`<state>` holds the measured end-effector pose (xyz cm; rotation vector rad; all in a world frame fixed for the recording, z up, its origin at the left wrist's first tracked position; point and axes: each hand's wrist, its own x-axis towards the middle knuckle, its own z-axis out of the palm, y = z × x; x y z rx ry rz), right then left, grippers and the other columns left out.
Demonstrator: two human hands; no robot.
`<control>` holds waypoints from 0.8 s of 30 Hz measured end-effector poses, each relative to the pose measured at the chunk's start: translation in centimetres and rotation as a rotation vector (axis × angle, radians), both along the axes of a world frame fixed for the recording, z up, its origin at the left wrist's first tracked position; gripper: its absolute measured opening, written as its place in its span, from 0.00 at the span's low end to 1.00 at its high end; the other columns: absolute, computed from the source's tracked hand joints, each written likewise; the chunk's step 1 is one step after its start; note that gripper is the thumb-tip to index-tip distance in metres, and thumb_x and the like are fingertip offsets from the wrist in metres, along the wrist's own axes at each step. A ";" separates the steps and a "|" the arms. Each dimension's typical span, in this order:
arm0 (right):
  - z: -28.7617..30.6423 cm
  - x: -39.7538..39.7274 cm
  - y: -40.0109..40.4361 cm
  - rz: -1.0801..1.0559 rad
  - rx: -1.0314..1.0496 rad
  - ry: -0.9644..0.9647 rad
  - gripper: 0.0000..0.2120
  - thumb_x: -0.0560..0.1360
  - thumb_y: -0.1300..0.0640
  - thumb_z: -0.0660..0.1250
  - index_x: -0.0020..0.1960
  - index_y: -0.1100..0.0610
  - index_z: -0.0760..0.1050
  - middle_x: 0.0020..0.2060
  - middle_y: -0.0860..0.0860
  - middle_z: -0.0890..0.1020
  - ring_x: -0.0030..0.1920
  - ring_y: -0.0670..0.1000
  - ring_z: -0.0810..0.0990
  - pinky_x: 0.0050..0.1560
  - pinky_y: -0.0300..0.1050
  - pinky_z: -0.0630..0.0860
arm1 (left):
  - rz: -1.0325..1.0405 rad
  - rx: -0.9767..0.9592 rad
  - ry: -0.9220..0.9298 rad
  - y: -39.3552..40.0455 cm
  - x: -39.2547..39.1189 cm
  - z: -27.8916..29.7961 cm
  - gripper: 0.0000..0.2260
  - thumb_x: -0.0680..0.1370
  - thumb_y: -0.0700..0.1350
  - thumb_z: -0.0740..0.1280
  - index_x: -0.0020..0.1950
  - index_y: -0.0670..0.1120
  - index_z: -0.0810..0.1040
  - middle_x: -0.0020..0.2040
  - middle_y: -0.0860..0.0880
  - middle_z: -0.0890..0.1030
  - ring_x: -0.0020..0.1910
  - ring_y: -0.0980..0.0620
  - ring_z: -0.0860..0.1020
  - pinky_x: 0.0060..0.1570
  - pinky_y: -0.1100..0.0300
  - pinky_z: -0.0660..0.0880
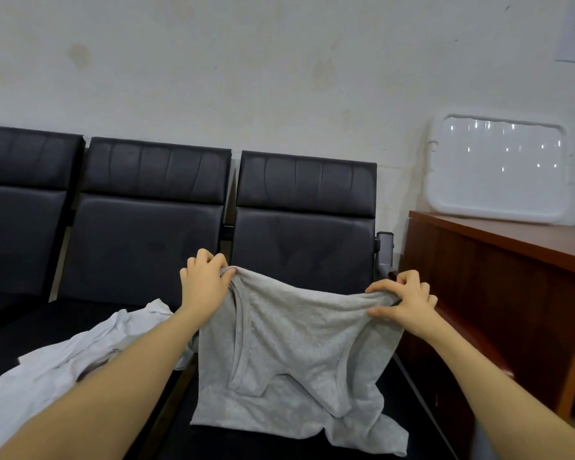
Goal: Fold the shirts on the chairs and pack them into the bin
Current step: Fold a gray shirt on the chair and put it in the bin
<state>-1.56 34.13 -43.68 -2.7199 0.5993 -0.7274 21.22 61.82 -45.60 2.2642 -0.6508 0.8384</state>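
**Ana:** While both arms reach up the middle of the frame in the head view, what are they holding?

**Ben:** A grey shirt (289,346). The left hand (204,284) has its fingers curled over one top corner at frame centre, bunching the cloth; the right hand (404,303), right of centre, pinches the other top corner between thumb and fingers.

**Ana:** Why hold it that way?

**Ben:** My guess is to pull the top edge taut so the body hangs open and the creases drop out before folding. The edge sags a little between the hands, and the lower part pools on the black seat of the right-hand chair (304,240) at bottom centre.

**Ana:** Any other shirts?

**Ben:** A white shirt (80,353) lies crumpled on the seat of the middle chair (146,240) at lower left, partly behind the left forearm, untouched.

**Ana:** And the bin?

**Ben:** I can't see one. A white plastic lid (497,169) leans against the wall at upper right, standing on a brown wooden surface (512,240) just beside the chairs. It may belong to the bin, but that's only a judgement.

**Ana:** So how far along?

**Ben:** Early, I'd say: nothing folded yet.
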 end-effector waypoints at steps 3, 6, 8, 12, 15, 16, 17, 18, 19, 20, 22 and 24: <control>-0.5 0.3 -0.1 -0.063 -0.066 -0.038 0.04 0.71 0.43 0.71 0.44 0.35 0.77 0.50 0.47 0.63 0.55 0.50 0.61 0.52 0.43 0.53 | -0.003 0.002 -0.004 -0.2 -0.2 -0.6 0.09 0.80 0.50 0.61 0.46 0.46 0.73 0.46 0.50 0.72 0.48 0.48 0.70 0.47 0.56 0.60; -0.3 0.3 0.0 -0.065 -0.137 0.023 0.07 0.72 0.40 0.68 0.50 0.32 0.75 0.49 0.46 0.63 0.54 0.48 0.60 0.52 0.44 0.53 | -0.036 -0.029 0.013 -0.3 -0.3 -0.7 0.08 0.81 0.48 0.60 0.44 0.46 0.72 0.43 0.50 0.74 0.46 0.49 0.72 0.47 0.55 0.59; -0.1 0.1 0.1 -0.015 -0.155 0.069 0.13 0.72 0.41 0.68 0.53 0.28 0.69 0.50 0.46 0.61 0.54 0.47 0.59 0.52 0.44 0.54 | -0.095 -0.081 0.043 -0.1 -0.3 -0.7 0.08 0.81 0.47 0.61 0.46 0.46 0.74 0.44 0.50 0.75 0.46 0.51 0.72 0.49 0.56 0.59; 0.2 -0.4 0.4 0.094 -0.064 -0.031 0.11 0.71 0.47 0.72 0.45 0.31 0.74 0.46 0.43 0.61 0.53 0.47 0.60 0.52 0.43 0.53 | -0.207 -0.203 0.096 0.6 -0.4 -0.7 0.07 0.80 0.45 0.63 0.49 0.44 0.79 0.45 0.50 0.76 0.46 0.51 0.75 0.48 0.56 0.71; 0.2 -0.4 0.7 0.043 -0.124 -0.007 0.07 0.71 0.46 0.72 0.42 0.34 0.76 0.47 0.45 0.63 0.52 0.47 0.61 0.50 0.43 0.53 | -0.196 -0.208 0.094 0.9 -0.6 -0.8 0.08 0.80 0.45 0.63 0.51 0.44 0.80 0.45 0.50 0.76 0.46 0.51 0.76 0.45 0.59 0.72; 0.2 -0.4 0.8 0.017 -0.148 0.010 0.05 0.71 0.46 0.71 0.43 0.35 0.77 0.47 0.46 0.63 0.52 0.47 0.61 0.49 0.43 0.53 | -0.195 -0.203 0.094 0.9 -0.7 -0.8 0.08 0.80 0.45 0.62 0.51 0.44 0.80 0.46 0.50 0.76 0.45 0.51 0.76 0.45 0.59 0.71; 0.1 -0.4 0.9 -0.010 -0.168 0.024 0.04 0.72 0.45 0.71 0.44 0.36 0.77 0.47 0.46 0.63 0.52 0.47 0.61 0.49 0.44 0.54 | -0.199 -0.203 0.093 0.9 -0.8 -0.7 0.08 0.80 0.45 0.62 0.52 0.44 0.80 0.46 0.50 0.76 0.46 0.52 0.75 0.45 0.60 0.71; 0.0 -0.4 0.9 -0.036 -0.184 0.033 0.03 0.72 0.45 0.70 0.43 0.37 0.77 0.47 0.46 0.63 0.52 0.47 0.61 0.49 0.44 0.54 | -0.207 -0.207 0.090 0.9 -0.9 -0.6 0.09 0.80 0.44 0.62 0.52 0.43 0.80 0.47 0.50 0.77 0.46 0.51 0.76 0.45 0.60 0.70; 0.0 -0.5 1.0 -0.056 -0.196 0.036 0.02 0.72 0.45 0.70 0.43 0.38 0.77 0.47 0.46 0.63 0.52 0.47 0.62 0.49 0.44 0.54 | -0.219 -0.215 0.089 1.0 -1.1 -0.5 0.09 0.80 0.43 0.62 0.53 0.43 0.80 0.47 0.49 0.77 0.48 0.51 0.76 0.46 0.61 0.69; 0.0 -0.5 1.1 -0.066 -0.194 0.020 0.02 0.73 0.45 0.70 0.42 0.38 0.77 0.47 0.46 0.64 0.52 0.47 0.61 0.48 0.44 0.53 | -0.230 -0.224 0.090 1.0 -1.3 -0.3 0.09 0.81 0.42 0.62 0.54 0.42 0.80 0.48 0.48 0.77 0.49 0.50 0.76 0.47 0.62 0.68; 0.0 -0.6 1.2 -0.066 -0.137 -0.085 0.03 0.73 0.48 0.70 0.41 0.40 0.79 0.46 0.45 0.66 0.52 0.47 0.61 0.47 0.43 0.51 | -0.247 -0.239 0.096 1.2 -1.9 0.2 0.10 0.81 0.41 0.61 0.57 0.41 0.79 0.52 0.46 0.78 0.53 0.49 0.76 0.51 0.62 0.68; 0.2 -0.8 1.2 -0.059 -0.064 -0.232 0.03 0.73 0.51 0.71 0.41 0.44 0.81 0.47 0.43 0.69 0.54 0.46 0.62 0.50 0.43 0.52 | -0.277 -0.264 0.101 1.3 -2.6 0.9 0.12 0.81 0.40 0.59 0.63 0.42 0.76 0.57 0.46 0.78 0.57 0.48 0.75 0.55 0.61 0.69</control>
